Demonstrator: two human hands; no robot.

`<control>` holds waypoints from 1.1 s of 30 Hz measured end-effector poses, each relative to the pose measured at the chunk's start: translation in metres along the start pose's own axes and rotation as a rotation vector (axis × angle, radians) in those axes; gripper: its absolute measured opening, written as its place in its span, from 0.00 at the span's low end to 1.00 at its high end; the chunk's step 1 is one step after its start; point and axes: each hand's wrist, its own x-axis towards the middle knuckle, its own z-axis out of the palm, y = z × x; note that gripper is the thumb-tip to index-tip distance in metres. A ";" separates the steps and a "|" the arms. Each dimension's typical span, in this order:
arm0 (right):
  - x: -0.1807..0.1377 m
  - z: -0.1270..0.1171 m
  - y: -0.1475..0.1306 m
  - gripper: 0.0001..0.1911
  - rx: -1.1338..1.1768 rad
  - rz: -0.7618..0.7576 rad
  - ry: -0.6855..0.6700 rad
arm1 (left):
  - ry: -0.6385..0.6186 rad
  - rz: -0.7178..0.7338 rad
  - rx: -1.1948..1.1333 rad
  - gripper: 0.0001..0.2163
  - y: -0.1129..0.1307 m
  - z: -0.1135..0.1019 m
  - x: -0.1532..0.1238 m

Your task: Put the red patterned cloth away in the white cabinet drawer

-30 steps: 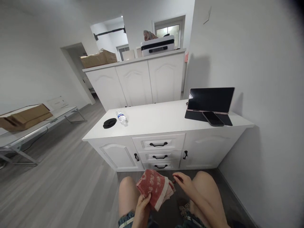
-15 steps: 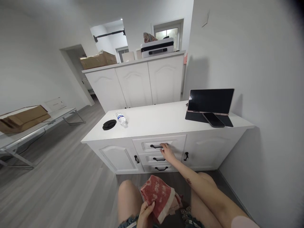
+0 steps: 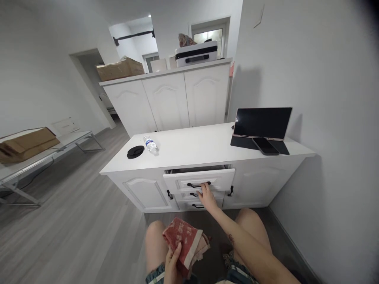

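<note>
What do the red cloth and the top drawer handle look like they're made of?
Red cloth: soft, matte textile, perhaps cotton terry, from its fuzzy surface. Top drawer handle: probably black-coated metal, given its slim, dark curved bar; plastic is possible.

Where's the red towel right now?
In the head view, the red towel is at the bottom middle, held in the person's left hand, below the partly open top drawer in the picture.

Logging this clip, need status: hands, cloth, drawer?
Left hand gripping cloth. Right hand on handle of top drawer, partly open. Bottle, phone up on countertop, not in drawer's path.
</note>
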 end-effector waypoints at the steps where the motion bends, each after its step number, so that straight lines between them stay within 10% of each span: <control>1: -0.007 0.001 -0.001 0.15 -0.010 0.001 0.004 | -0.005 0.001 -0.014 0.20 -0.001 -0.003 0.001; 8: -0.048 -0.004 -0.001 0.16 -0.023 -0.056 0.034 | 0.014 0.065 0.020 0.22 0.000 -0.005 -0.006; 23: -0.111 -0.020 -0.008 0.15 0.185 -0.059 0.022 | 0.041 0.035 0.025 0.27 0.095 -0.005 -0.051; 33: -0.140 -0.031 -0.015 0.10 0.235 -0.139 0.050 | -0.189 0.245 0.133 0.18 0.177 0.082 -0.055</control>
